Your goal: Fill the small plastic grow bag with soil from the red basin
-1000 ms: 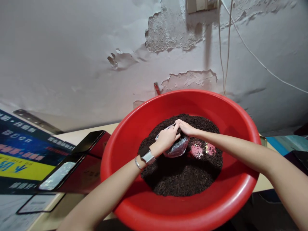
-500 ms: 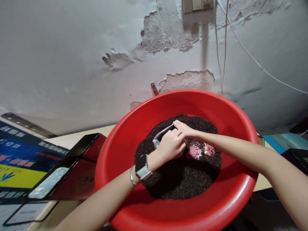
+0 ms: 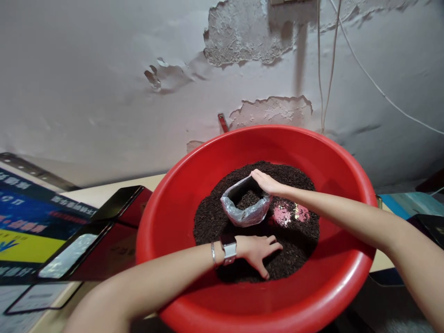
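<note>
Dark loose leaves, which look like tea, fill the bottom of a big red basin. A silvery plastic-lined bag stands in them with its mouth up, some leaves inside. My right hand grips the bag's far right rim; the thumb is hidden. In front of the bag my left hand is spread out, palm down, over the leaves and touching them. A watch and a bracelet are on the left wrist. Right of the bag, a pink patterned thing lies partly covered by leaves.
Dark red boxes, one with a silvery lining showing, stand left of the basin beside a printed blue and yellow panel. Behind is a peeling wall with hanging white cables. A black object is at the right.
My left hand has come off the bag and moved down toward me, opening over the leaves. The bag's mouth is now exposed. My right hand stays on its rim.
</note>
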The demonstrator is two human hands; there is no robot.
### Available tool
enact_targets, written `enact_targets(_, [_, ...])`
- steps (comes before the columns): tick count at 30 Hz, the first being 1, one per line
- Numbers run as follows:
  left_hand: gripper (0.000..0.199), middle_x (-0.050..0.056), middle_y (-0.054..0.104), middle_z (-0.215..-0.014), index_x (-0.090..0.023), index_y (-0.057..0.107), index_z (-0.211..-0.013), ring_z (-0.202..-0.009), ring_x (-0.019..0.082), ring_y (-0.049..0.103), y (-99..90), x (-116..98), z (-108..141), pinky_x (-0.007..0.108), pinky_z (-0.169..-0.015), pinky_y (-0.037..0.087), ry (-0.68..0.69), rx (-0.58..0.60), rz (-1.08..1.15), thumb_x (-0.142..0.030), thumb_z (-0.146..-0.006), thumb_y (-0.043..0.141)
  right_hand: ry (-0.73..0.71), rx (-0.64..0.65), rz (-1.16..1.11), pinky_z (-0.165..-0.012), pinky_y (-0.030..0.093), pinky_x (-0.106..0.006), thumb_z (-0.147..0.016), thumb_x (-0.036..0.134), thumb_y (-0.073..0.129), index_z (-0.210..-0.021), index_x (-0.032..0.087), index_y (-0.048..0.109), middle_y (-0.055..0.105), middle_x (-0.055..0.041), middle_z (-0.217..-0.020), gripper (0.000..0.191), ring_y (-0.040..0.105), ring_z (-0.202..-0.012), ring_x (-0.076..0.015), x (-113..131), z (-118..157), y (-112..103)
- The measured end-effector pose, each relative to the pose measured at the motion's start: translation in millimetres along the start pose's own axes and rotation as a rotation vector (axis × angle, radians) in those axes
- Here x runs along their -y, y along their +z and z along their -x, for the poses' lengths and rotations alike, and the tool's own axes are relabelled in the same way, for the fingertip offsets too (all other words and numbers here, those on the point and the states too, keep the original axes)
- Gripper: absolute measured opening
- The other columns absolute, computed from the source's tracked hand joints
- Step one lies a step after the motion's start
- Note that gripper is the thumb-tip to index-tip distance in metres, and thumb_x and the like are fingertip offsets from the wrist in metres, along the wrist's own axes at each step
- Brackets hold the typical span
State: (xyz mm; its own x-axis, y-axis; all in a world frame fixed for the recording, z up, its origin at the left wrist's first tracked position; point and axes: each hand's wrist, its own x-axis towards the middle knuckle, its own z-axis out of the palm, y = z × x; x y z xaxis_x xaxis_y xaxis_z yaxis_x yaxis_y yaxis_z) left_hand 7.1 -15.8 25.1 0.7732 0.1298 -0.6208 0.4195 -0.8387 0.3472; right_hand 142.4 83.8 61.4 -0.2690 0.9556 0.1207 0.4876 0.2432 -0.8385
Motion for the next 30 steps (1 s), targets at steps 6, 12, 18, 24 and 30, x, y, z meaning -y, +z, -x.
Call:
enact_targets(6, [0.09, 0.017, 0.044, -0.139, -0.013, 0.036, -0.139, -0.124, 0.032, 0.046, -2.9, -8, -3, 0.04, -0.104, 0.036, 0.062, 0.022, 0.374, -0.049, -0.065, 0.072, 0.001, -0.009, -0.012, -0.098, 0.039, -0.04, -0.093, 0.043, 0.022, -0.087, 0.023, 0.044, 0.061, -0.0061, -0.097, 0.03, 0.056, -0.103, -0.0225, 2, 0, 0])
enact_targets(12, [0.094, 0.012, 0.051, -0.13, -0.019, 0.041, -0.135, -0.118, 0.032, 0.048, 7.2, -15, -5, 0.041, -0.1, 0.039, -0.073, -0.018, 0.621, -0.054, -0.055, 0.077, -0.012, -0.013, 0.004, -0.096, 0.041, -0.039, -0.094, 0.043, 0.024, -0.089, 0.023, 0.048, 0.062, -0.0058, -0.098, 0.032, 0.057, -0.101, -0.0218, 2, 1, 0])
enact_targets(18, [0.08, 0.007, 0.055, -0.119, -0.02, 0.046, -0.127, -0.113, 0.027, 0.048, 15.8, -27, -5, 0.034, -0.092, 0.04, -0.167, -0.084, 0.893, -0.047, -0.059, 0.076, 0.003, -0.013, 0.005, -0.098, 0.04, -0.038, -0.094, 0.044, 0.022, -0.093, 0.022, 0.051, 0.063, -0.0063, -0.099, 0.036, 0.057, -0.103, -0.0218, 1, 0, 1])
enact_targets(24, [0.049, 0.005, 0.062, -0.103, -0.019, 0.056, -0.111, -0.091, 0.02, 0.056, 8.7, -38, 0, 0.027, -0.075, 0.042, -0.115, -0.101, 0.802, -0.052, -0.075, 0.061, 0.016, -0.014, 0.001, -0.096, 0.041, -0.039, -0.093, 0.043, 0.024, -0.092, 0.023, 0.051, 0.063, -0.0055, -0.098, 0.034, 0.058, -0.098, -0.0217, 5, 2, 1])
enact_targets(30, [0.032, 0.001, 0.058, -0.069, -0.018, 0.059, -0.081, -0.063, 0.015, 0.052, 9.8, -43, -2, 0.024, -0.062, 0.039, -0.001, -0.103, 0.449, -0.046, -0.088, 0.045, 0.013, -0.016, -0.001, -0.097, 0.04, -0.039, -0.093, 0.044, 0.024, -0.09, 0.023, 0.049, 0.063, -0.0058, -0.096, 0.033, 0.059, -0.099, -0.0223, 5, 2, 1])
